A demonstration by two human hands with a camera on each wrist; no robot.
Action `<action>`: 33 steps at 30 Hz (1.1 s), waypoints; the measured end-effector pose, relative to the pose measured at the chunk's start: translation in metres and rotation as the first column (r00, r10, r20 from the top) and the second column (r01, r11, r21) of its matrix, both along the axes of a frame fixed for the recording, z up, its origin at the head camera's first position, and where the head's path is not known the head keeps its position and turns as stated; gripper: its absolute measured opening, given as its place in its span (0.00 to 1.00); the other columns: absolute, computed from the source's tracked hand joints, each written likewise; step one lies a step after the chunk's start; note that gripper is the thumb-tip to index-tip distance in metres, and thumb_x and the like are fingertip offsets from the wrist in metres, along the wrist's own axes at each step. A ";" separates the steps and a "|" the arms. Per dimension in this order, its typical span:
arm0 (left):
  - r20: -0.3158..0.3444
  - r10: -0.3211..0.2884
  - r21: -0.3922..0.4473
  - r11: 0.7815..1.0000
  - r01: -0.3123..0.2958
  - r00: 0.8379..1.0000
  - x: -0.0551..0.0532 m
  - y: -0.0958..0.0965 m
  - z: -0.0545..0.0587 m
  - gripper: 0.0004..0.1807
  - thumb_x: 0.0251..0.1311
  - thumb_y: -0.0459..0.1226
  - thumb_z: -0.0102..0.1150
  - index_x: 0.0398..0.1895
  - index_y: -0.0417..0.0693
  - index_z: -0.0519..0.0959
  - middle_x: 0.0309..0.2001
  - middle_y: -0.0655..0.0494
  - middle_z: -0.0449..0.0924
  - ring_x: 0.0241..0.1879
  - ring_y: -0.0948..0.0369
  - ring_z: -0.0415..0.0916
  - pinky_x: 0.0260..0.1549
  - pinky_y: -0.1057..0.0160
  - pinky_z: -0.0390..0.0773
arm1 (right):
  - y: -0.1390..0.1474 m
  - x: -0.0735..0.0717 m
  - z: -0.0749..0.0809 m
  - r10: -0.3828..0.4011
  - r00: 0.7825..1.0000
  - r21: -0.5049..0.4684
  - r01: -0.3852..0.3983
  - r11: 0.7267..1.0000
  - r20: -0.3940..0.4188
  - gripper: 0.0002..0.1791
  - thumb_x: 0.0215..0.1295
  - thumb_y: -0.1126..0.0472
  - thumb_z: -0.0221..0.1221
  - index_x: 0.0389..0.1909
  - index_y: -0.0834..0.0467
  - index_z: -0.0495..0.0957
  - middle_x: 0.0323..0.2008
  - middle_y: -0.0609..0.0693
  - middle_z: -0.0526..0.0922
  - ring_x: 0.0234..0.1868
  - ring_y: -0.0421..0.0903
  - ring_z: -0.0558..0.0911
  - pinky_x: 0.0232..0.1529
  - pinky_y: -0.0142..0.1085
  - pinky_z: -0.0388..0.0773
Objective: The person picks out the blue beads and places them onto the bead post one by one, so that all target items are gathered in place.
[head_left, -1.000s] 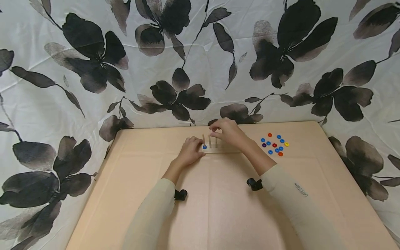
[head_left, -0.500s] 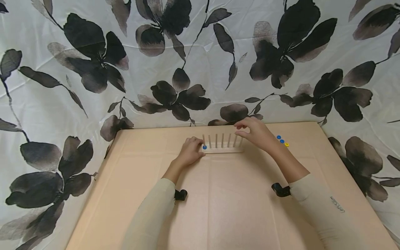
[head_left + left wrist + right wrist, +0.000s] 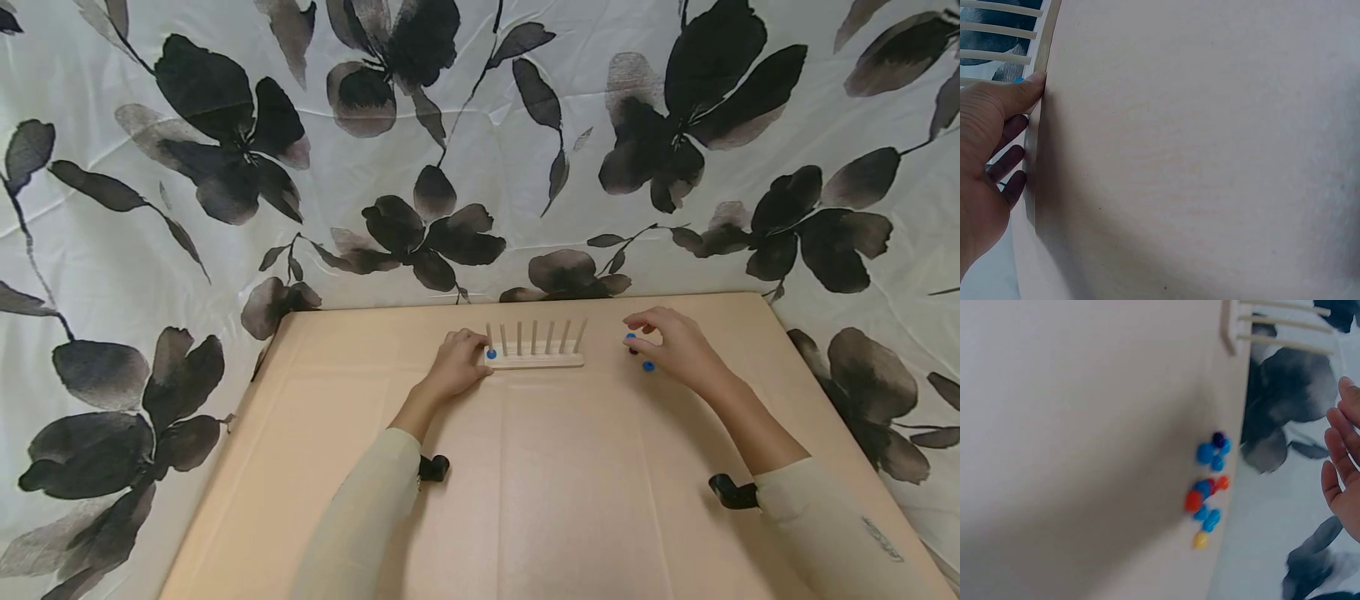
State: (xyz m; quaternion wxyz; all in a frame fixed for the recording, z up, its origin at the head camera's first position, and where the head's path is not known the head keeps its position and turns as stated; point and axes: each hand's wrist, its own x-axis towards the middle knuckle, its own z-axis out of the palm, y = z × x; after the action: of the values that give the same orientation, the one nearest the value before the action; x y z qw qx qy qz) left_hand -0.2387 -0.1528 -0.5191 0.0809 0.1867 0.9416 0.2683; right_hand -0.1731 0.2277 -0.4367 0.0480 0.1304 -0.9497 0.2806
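A wooden peg rack with a row of upright pegs stands near the table's far edge. One blue bead sits at its leftmost peg. My left hand grips the rack's left end; in the left wrist view the thumb lies on the base and the other fingers curl at its side. To the right of the rack, my right hand hovers with fingers loosely bent and nothing between them. It covers most of the loose beads in the head view. The right wrist view shows blue, orange, yellow, red and dark purple beads.
The pale tan table ends just behind the rack and beads. A white cloth with dark flowers hangs behind it and shows at both sides. Dark cameras sit at both wrists.
My right hand has moved right, from over the rack's pegs to above the loose beads, which it now largely hides. The left hand and rack stay in place.
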 end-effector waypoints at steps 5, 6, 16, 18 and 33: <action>-0.003 -0.003 -0.002 1.000 0.003 1.000 -0.001 0.000 0.000 0.29 0.60 0.43 0.75 0.64 0.47 0.79 0.62 0.48 0.76 0.64 0.49 0.67 0.67 0.50 0.67 | 0.019 0.004 -0.019 -0.047 0.998 0.025 0.046 0.999 0.045 0.19 0.66 0.61 0.69 0.55 0.64 0.83 0.53 0.63 0.84 0.49 0.59 0.82 0.47 0.52 0.78; -0.003 -0.003 -0.001 1.000 0.003 1.000 -0.001 0.000 0.000 0.29 0.60 0.43 0.75 0.64 0.47 0.79 0.62 0.48 0.76 0.64 0.49 0.67 0.67 0.50 0.67 | 0.022 0.005 -0.022 -0.060 0.996 0.030 0.058 0.998 0.066 0.19 0.66 0.61 0.70 0.55 0.64 0.83 0.54 0.63 0.84 0.50 0.60 0.82 0.48 0.53 0.79; 0.004 -0.004 0.010 1.000 0.004 1.000 -0.001 0.000 0.001 0.30 0.60 0.43 0.75 0.64 0.45 0.79 0.63 0.47 0.76 0.64 0.49 0.67 0.68 0.49 0.67 | 0.038 0.004 -0.054 -0.084 0.982 0.037 0.078 0.996 0.172 0.18 0.67 0.61 0.68 0.55 0.64 0.84 0.45 0.62 0.86 0.51 0.62 0.79 0.55 0.60 0.77; 0.004 -0.004 0.012 1.000 0.004 1.000 0.000 0.000 0.001 0.30 0.60 0.43 0.75 0.64 0.45 0.79 0.62 0.47 0.76 0.64 0.49 0.67 0.68 0.49 0.67 | 0.040 0.004 -0.059 -0.067 0.982 0.040 0.060 0.997 0.176 0.18 0.66 0.61 0.69 0.54 0.65 0.84 0.45 0.62 0.87 0.51 0.62 0.79 0.55 0.61 0.77; -0.010 -0.008 0.001 1.000 0.008 1.000 0.000 0.000 0.000 0.29 0.60 0.43 0.75 0.63 0.45 0.79 0.62 0.48 0.76 0.65 0.49 0.68 0.68 0.50 0.67 | 0.045 0.003 -0.078 -0.052 0.978 0.115 0.029 0.993 0.200 0.14 0.68 0.63 0.66 0.53 0.62 0.86 0.51 0.62 0.85 0.53 0.60 0.76 0.59 0.60 0.74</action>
State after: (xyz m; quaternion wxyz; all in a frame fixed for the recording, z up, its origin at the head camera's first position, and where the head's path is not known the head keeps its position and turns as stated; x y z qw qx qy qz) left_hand -0.2391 -0.1526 -0.5186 0.0772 0.1918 0.9412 0.2674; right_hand -0.1700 0.2726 -0.5150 -0.0504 0.0842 -0.9663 0.2379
